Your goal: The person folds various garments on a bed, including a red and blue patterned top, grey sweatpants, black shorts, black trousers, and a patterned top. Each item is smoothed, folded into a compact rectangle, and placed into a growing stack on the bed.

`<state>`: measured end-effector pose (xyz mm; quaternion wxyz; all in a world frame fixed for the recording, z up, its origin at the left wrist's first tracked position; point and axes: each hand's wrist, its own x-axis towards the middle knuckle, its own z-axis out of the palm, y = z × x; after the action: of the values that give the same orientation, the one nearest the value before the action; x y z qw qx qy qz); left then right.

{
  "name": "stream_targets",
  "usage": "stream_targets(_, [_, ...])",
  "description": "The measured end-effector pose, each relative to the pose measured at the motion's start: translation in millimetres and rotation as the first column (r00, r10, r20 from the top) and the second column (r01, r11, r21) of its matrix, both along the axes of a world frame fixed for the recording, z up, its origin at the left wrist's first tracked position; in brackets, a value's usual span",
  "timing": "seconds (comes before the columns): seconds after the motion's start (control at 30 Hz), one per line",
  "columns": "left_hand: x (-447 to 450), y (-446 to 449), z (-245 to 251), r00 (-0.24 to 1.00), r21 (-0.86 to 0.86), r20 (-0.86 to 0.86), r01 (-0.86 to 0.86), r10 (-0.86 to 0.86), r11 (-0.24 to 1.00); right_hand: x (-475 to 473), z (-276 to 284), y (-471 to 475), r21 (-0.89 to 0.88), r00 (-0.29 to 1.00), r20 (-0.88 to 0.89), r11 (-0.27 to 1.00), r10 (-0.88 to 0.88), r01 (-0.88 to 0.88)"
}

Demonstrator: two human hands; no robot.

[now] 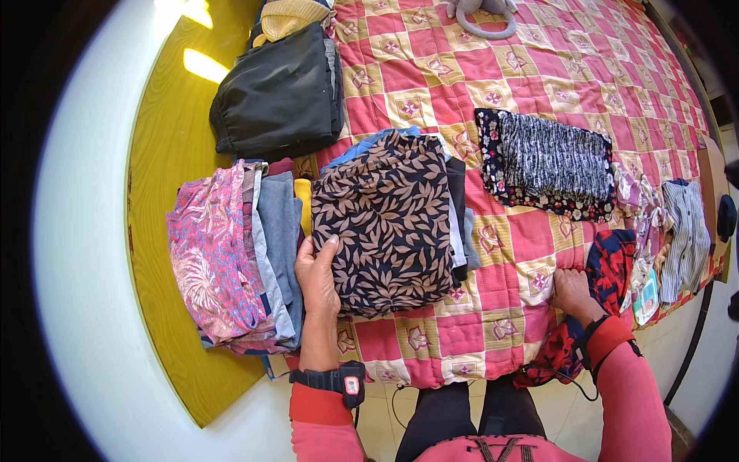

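My left hand (pixel 320 274) rests at the left edge of a stack topped by a folded black cloth with brown leaves (pixel 387 225), its thumb on top and its fingers partly hidden. My right hand (pixel 570 293) is on the bed beside a red and navy patterned garment (pixel 612 268); its fingers are curled down and their grip is unclear. Left of my left hand stands a stack of folded clothes with a pink patterned one (pixel 213 260) on top. A folded black-and-white cloth (pixel 557 156) lies on a dark floral one (pixel 491 167).
Folded black trousers (pixel 277 92) and a cream knit hat (pixel 291 17) lie at the upper left, near the wooden board (pixel 167 173). A grey plush toy (pixel 488 23) is at the far edge. A striped shirt (pixel 684 242) and a cardboard box (pixel 713 196) are at the right.
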<state>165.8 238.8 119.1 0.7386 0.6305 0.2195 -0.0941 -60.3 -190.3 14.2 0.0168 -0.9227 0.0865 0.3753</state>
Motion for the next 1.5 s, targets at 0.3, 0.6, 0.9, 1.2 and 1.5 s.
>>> stream_targets(0.3, [-30,-41,62,0.938,0.110,0.249,0.222,-0.243,0.969,0,0,-3,0.038,1.000,-0.002,0.999,0.025,-0.025])
stream_targets(0.6, [-56,-70,94,0.878,0.166,0.152,0.430,-0.454,0.888,48,88,56,0.926,0.774,-0.123,0.209,-0.621,0.315])
stream_targets(0.9, [-72,-127,107,0.610,0.502,0.220,0.599,-0.761,0.624,117,186,114,0.733,0.527,-0.650,-0.634,-0.547,0.246])
stream_targets(1.2, [-214,-244,-8,0.121,0.924,0.077,0.364,-0.990,0.116,-13,76,14,0.374,0.010,-0.926,-0.916,-0.377,0.146])
stream_targets(1.5, [-293,-214,-50,0.230,0.689,0.200,0.658,-0.952,0.304,-77,44,-25,0.457,-0.029,-0.870,-0.827,-0.493,0.328])
